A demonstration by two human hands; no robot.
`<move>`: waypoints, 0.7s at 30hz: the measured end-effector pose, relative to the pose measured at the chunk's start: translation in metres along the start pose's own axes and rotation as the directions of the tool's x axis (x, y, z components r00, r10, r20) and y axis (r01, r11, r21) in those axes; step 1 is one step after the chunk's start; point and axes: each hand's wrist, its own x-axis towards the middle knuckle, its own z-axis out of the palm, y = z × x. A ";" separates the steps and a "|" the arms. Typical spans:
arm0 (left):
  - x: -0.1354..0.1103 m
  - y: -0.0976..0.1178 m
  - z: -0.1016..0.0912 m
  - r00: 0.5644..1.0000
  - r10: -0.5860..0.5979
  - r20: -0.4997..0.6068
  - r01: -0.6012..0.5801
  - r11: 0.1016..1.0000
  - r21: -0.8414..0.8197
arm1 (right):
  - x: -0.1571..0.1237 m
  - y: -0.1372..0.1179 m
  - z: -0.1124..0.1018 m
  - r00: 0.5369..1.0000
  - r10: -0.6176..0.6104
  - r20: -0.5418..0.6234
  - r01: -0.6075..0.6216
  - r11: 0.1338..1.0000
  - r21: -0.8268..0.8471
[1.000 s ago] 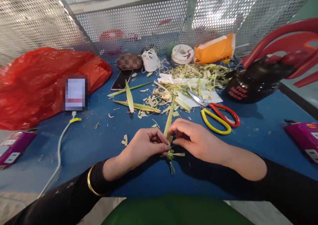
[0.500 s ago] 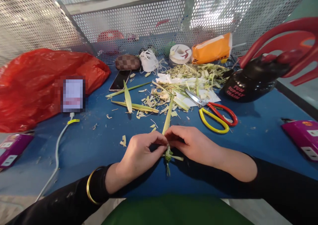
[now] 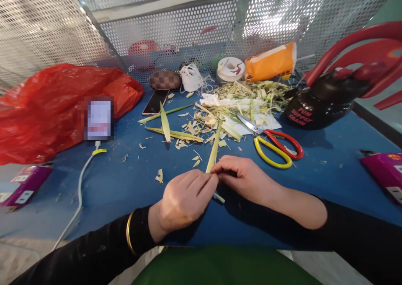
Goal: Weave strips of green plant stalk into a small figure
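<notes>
My left hand (image 3: pixel 186 199) is closed over a small piece woven from green leaf strips, which it now mostly hides. Fingertips of my right hand (image 3: pixel 246 178) pinch at the same spot, meeting those of the left. A long pale green leaf strip (image 3: pixel 214 148) runs away from the fingers toward the scraps. From under the left hand a short strip end (image 3: pixel 219 198) sticks out. Scissors (image 3: pixel 270 144) with one red and one yellow handle lie beyond my right hand, blades pointing to the leaf scraps. Loose leaf strips (image 3: pixel 176 134) rest ahead of my left hand.
A heap of leaf scraps (image 3: pixel 260 94) covers the back middle, near a white string ball (image 3: pixel 191 77), spool (image 3: pixel 230 69) and orange packet (image 3: pixel 271 63). At right stands a black bottle (image 3: pixel 317 102). A red bag (image 3: pixel 59 109) and cabled phone (image 3: pixel 99 119) lie left.
My left hand has rolled over and closed around the woven piece, covering the knot and tail that showed before. My right hand keeps its pinch at nearly the same place.
</notes>
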 end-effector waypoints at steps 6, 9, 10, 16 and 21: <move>0.000 -0.002 0.000 0.999 0.001 -0.047 -0.002 1.000 -0.010 | -0.002 -0.001 -0.001 1.000 0.006 -0.017 -0.006 1.000 0.004; -0.002 -0.003 0.001 0.998 -0.048 -0.036 0.046 0.998 -0.035 | -0.002 0.000 -0.001 0.998 -0.060 -0.033 0.060 0.998 -0.004; -0.003 -0.003 0.002 0.998 -0.060 -0.035 0.058 0.997 -0.045 | -0.002 0.001 0.000 0.995 -0.087 -0.045 0.087 0.996 -0.016; -0.003 -0.005 0.005 0.995 -0.069 -0.071 0.065 0.996 -0.057 | -0.003 0.003 -0.001 0.987 -0.155 -0.048 0.154 0.988 -0.029; -0.003 -0.006 0.005 0.997 -0.057 -0.045 0.054 0.996 -0.070 | -0.003 0.003 -0.004 0.976 -0.215 -0.046 0.209 0.972 -0.104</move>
